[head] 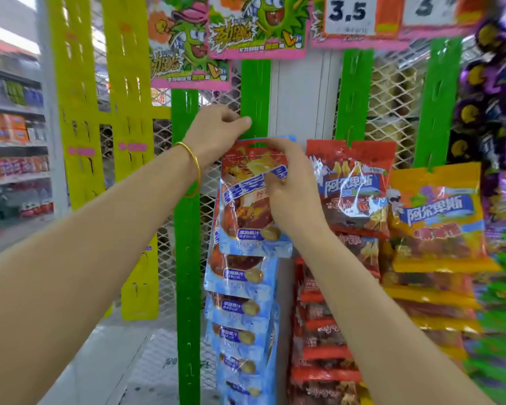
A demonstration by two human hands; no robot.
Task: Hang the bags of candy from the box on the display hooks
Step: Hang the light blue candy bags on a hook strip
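Both forearms rise from the bottom corners toward the rack, the left one wearing a gold bangle (195,168). The right hand (289,185) pinches the candy bag (246,206) near its top right corner, thumb on the printed front and fingers curled over the header. The bag hangs upright with its long axis vertical, and its hang slot sits on the line of the green clip strip (255,89).

The left hand (216,130) is just above and left of the bag's top edge. Its fingers are curled and its thumb tip is against the strip's left edge, apparently pinching it. Whether a hook tab sits between the fingers is hidden.

The coming move seems to turn on that slot and the hook just above it. The bag lies directly below the left thumb, so a short lift should seat it, the right hand carrying and the left steadying. Whether the slot has already caught is unclear.

Below, a column of matching blue bags (240,311) overlaps down the same strip. Red bags (351,185) hang just beside the right hand and could be brushed, with orange bags (435,217) further right. A bare green strip (186,229) and yellow strips (76,112) stand to the left, and green-monster packs (257,27) hang overhead. The box is not in view.
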